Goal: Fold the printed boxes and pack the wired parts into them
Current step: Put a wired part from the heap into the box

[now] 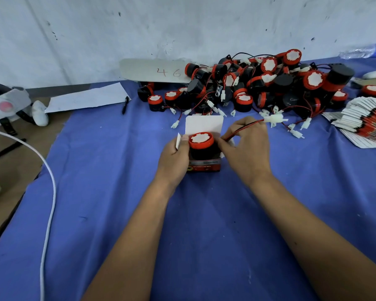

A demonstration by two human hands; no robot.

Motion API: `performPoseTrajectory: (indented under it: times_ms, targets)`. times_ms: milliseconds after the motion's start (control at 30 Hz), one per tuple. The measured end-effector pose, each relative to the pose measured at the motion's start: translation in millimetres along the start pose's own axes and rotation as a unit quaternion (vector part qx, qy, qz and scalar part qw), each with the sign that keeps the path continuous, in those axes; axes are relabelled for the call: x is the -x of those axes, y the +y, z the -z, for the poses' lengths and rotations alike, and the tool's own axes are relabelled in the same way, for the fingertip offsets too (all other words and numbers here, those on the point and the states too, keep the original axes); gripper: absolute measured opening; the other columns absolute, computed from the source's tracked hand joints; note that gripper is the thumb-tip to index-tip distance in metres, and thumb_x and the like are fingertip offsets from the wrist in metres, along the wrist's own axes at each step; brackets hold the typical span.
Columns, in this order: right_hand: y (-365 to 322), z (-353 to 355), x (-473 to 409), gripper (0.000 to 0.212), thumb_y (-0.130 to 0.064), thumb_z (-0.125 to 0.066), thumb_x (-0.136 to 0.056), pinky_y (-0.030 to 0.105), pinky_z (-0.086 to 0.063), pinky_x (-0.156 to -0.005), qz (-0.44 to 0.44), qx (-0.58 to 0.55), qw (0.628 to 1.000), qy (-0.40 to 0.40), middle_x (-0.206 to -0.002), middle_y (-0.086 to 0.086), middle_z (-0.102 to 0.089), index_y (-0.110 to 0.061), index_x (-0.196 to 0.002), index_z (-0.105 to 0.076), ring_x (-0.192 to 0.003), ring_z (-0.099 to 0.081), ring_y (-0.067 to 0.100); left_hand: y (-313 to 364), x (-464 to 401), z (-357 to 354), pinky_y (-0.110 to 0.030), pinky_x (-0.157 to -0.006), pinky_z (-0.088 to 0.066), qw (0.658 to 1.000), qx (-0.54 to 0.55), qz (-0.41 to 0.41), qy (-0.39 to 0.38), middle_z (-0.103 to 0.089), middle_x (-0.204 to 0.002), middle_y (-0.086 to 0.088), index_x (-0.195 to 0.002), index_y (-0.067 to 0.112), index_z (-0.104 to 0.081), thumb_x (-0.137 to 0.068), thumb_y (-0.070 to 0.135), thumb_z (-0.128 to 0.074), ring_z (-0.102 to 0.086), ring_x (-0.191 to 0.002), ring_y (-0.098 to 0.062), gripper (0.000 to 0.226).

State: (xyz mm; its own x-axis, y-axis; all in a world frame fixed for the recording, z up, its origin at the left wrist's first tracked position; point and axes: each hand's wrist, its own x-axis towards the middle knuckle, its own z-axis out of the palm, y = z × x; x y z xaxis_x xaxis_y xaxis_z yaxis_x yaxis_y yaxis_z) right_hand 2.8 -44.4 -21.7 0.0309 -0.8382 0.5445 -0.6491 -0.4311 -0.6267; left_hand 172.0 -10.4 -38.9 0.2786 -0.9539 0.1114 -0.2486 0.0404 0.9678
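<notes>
Left hand (175, 157) grips the small printed cardboard box (204, 165), steadying the red-capped black round part (201, 142) standing inside. Right hand (246, 146) pinches its red-and-black wire (245, 126) over the blue-clothed table (117, 192).

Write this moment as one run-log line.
step: packing | left hand: holds box | right hand: holds wire | part: half in box | lid: open

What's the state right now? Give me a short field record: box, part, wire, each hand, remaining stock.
box: printed box upright on the blue cloth, top flap open
part: red-capped part partly in the box
wire: red-black lead outside the box, white connector at its end
left hand: grips the box side
right hand: pinches the lead
stock: pile of parts behind; flat boxes far right
</notes>
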Motion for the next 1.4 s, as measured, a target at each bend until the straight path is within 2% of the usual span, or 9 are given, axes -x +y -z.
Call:
performPoseTrajectory:
  times_ms: [300,467,633,767,867,1000,1133,1300,1400]
  targets:
    - [-4.9,-8.5,4.2,0.025,-0.036,-0.070,-0.088,0.031,-0.040,-0.060,-0.027,0.087,0.996,-0.009,-0.080,0.000,-0.057,-0.019,-0.070,-0.068,-0.081,-0.054,0.024,8.6,4.9,-5.3,-0.012,-0.057,-0.043,0.999,0.031,-0.003,-0.027,-0.071,-0.082,0.015,-0.096,0.021,-0.072,-0.105,0.039,-0.050,-0.061,-0.071,0.004,0.030]
    - [-4.2,-5.7,1.2,0.013,-0.027,-0.065,-0.089,0.030,-0.046,-0.075,-0.021,0.006,0.997,-0.075,-0.090,0.002,-0.063,-0.020,-0.082,-0.072,-0.093,-0.058,0.018,12.6,7.2,-6.7,-0.050,-0.071,-0.051,0.999,0.039,-0.002,0.006,-0.067,-0.088,-0.014,-0.097,0.001,-0.065,-0.097,0.042,-0.051,-0.061,-0.082,-0.033,0.043]
    - [-9.0,-1.3,-1.3,0.036,-0.061,-0.065,-0.082,0.030,-0.050,-0.083,-0.027,-0.062,0.989,-0.129,-0.096,-0.002,-0.067,-0.027,-0.087,-0.074,-0.098,-0.060,0.011,8.1,4.1,-7.7,-0.032,-0.066,-0.044,0.999,-0.010,-0.029,0.034,-0.060,-0.069,0.014,-0.076,0.017,-0.060,-0.104,0.037,-0.052,-0.054,-0.068,-0.007,0.035]
    - [-9.1,0.3,1.9,0.029,-0.041,-0.084,-0.077,0.006,-0.043,-0.078,-0.016,-0.081,0.991,-0.108,-0.091,-0.018,-0.063,-0.022,-0.097,-0.078,-0.092,-0.060,-0.008,4.3,3.5,-9.1,-0.026,-0.069,-0.052,0.998,-0.039,-0.042,0.027,-0.072,-0.081,0.010,-0.084,0.022,-0.068,-0.108,0.041,-0.048,-0.066,-0.079,-0.007,0.037]
    - [-8.7,-2.1,5.7,0.023,-0.036,-0.087,-0.076,0.017,-0.045,-0.086,-0.002,-0.076,0.990,-0.117,-0.101,-0.007,-0.056,-0.025,-0.094,-0.076,-0.102,-0.056,0.007,4.2,2.4,-9.8,-0.014,-0.060,-0.043,0.996,-0.051,-0.050,0.047,-0.066,-0.074,0.010,-0.079,0.019,-0.062,-0.109,0.042,-0.045,-0.058,-0.069,-0.001,0.042]
    - [-8.9,-1.7,4.9,0.022,-0.038,-0.084,-0.079,0.023,-0.041,-0.091,-0.003,-0.049,0.990,-0.129,-0.105,-0.001,-0.056,-0.027,-0.098,-0.078,-0.111,-0.046,0.018,1.5,5.3,-12.7,-0.028,-0.065,-0.046,0.989,-0.106,-0.079,0.064,-0.065,-0.079,0.000,-0.086,0.012,-0.060,-0.109,0.048,-0.042,-0.058,-0.074,-0.014,0.045]
    - [-11.1,-0.1,4.3,0.011,-0.031,-0.081,-0.081,0.030,-0.047,-0.089,-0.018,-0.038,0.992,-0.122,-0.101,-0.002,-0.059,-0.027,-0.092,-0.080,-0.106,-0.053,0.021,1.1,7.4,-17.5,-0.037,-0.068,-0.046,0.976,-0.188,-0.094,0.063,-0.060,-0.081,0.009,-0.090,0.022,-0.054,-0.105,0.038,-0.052,-0.058,-0.078,-0.015,0.022]
    - [-15.4,-6.4,9.0,0.011,-0.016,-0.075,-0.078,0.005,-0.042,-0.072,-0.074,-0.073,0.991,-0.084,-0.102,-0.006,-0.060,-0.025,-0.081,-0.079,-0.093,-0.061,0.010,3.6,7.7,-19.8,-0.037,-0.065,-0.040,0.985,-0.145,-0.052,0.077,-0.055,-0.075,0.009,-0.082,0.025,-0.049,-0.098,0.019,-0.044,-0.051,-0.071,-0.016,0.018]
    - [-17.1,-10.8,11.8,0.008,-0.028,-0.078,-0.077,0.019,-0.043,-0.076,-0.064,-0.050,0.994,-0.071,-0.097,-0.005,-0.056,-0.023,-0.071,-0.074,-0.096,-0.056,0.016,7.9,9.6,-18.7,-0.047,-0.075,-0.053,0.989,-0.121,-0.046,0.068,-0.067,-0.086,0.005,-0.098,0.017,-0.062,-0.098,0.014,-0.047,-0.062,-0.084,-0.023,0.016]
